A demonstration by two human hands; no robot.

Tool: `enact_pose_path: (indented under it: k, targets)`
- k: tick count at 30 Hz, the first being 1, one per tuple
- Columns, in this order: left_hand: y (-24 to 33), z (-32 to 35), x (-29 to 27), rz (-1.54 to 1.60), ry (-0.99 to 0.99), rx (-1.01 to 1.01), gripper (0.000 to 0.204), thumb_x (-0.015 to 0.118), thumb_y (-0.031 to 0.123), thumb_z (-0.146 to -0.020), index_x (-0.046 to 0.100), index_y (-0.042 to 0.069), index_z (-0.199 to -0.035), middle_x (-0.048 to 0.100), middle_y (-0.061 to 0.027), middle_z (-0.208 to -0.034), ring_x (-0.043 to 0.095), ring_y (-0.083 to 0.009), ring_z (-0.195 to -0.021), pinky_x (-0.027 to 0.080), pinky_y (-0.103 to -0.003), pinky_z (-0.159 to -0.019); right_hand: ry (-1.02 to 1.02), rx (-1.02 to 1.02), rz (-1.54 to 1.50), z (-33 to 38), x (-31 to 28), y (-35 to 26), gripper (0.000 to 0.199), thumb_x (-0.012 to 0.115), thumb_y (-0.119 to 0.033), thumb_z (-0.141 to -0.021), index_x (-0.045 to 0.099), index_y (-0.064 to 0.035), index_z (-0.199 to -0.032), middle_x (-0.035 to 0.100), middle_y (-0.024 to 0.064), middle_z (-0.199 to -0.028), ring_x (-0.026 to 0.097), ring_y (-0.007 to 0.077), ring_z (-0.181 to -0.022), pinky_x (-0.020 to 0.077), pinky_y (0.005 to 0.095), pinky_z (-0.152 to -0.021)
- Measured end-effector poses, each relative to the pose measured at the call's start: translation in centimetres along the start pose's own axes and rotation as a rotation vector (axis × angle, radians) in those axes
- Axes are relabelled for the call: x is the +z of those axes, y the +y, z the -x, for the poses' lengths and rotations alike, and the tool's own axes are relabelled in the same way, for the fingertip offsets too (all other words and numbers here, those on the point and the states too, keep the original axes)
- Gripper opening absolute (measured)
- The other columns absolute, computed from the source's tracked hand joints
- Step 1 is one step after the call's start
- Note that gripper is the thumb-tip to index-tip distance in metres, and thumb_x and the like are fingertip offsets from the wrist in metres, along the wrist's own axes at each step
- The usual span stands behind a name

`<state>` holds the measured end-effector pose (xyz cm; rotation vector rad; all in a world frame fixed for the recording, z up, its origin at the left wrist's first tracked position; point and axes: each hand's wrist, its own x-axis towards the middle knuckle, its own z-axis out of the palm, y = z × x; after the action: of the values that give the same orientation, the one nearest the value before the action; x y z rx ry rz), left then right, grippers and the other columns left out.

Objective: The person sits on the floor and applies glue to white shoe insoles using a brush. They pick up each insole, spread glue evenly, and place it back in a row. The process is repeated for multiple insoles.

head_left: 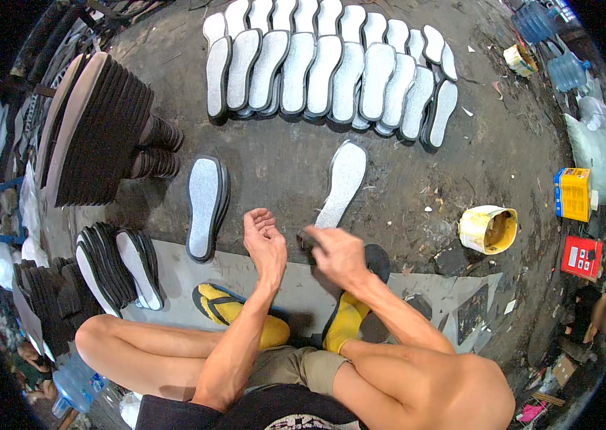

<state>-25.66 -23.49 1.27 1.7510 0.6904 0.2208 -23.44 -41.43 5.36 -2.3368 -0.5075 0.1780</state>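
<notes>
My left hand [266,242] hovers above the ground between two soles, palm turned up, its fingers loosely bent and nothing visible in them. My right hand [340,255] is closed and slightly blurred, at the near end of a grey-topped shoe sole [346,175]. A dark patch shows by its fingertips; whether that is the sole's edge or something held, I cannot make out. Left of my left hand lies a small stack of dark-edged soles, its top sole [205,201] pale grey.
Overlapping rows of grey-topped soles [328,72] lie at the far side. Dark stacked soles [95,136] stand at left, with more stacks [106,265] nearer. To the right are a yellow-stained bucket [488,229], a yellow box [573,195] and a red box [581,258].
</notes>
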Motion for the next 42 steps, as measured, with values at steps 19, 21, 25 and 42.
enact_pose_path:
  k: [19, 21, 25, 42]
  targets:
    - [13.1, -4.8, 18.3, -0.074, -0.166, 0.459, 0.099, 0.098, 0.022, -0.079, 0.046, -0.002, -0.159, 0.065, -0.0179, -0.124, 0.065, -0.0283, -0.106, 0.056, -0.042, -0.094, 0.351, 0.857, 0.584, 13.6, -27.0, 10.3, 0.039, 0.064, -0.007, -0.096, 0.072, 0.0039, -0.132, 0.076, 0.0274, -0.119, 0.072, 0.0484, -0.108, 0.0556, 0.0565, -0.097]
    - [16.8, -11.8, 25.2, -0.058, -0.112, 0.572, 0.097, 0.098, 0.028, -0.081, 0.047, -0.002, -0.158, 0.07, -0.0198, -0.117, 0.068, -0.0304, -0.105, 0.057, -0.042, -0.096, 0.497, 0.742, 0.554, 12.7, -27.9, 8.9, 0.036, 0.063, -0.006, -0.094, 0.075, 0.0058, -0.126, 0.077, 0.0289, -0.11, 0.073, 0.0497, -0.101, 0.0572, 0.0559, -0.094]
    - [22.7, -20.4, 34.9, -0.112, -0.151, 0.608, 0.106, 0.1, 0.033, -0.079, 0.043, -0.006, -0.16, 0.069, -0.0302, -0.129, 0.069, -0.0416, -0.117, 0.054, -0.051, -0.105, 0.508, 0.727, 0.375, 10.6, -28.3, 7.4, 0.037, 0.064, -0.006, -0.094, 0.075, 0.0056, -0.127, 0.077, 0.0294, -0.116, 0.074, 0.0487, -0.108, 0.057, 0.0539, -0.098]
    - [-1.3, -7.4, -7.0, -1.01, 0.365, 0.32, 0.095, 0.087, 0.016, -0.081, 0.047, 0.0, -0.166, 0.057, -0.0274, -0.157, 0.047, -0.0463, -0.149, 0.033, -0.057, -0.128, 0.545, 0.962, 0.708, 11.6, -31.1, 27.6, 0.04, 0.073, -0.03, -0.099, 0.079, 0.0051, -0.115, 0.078, 0.033, -0.106, 0.075, 0.0557, -0.102, 0.0589, 0.0604, -0.094]
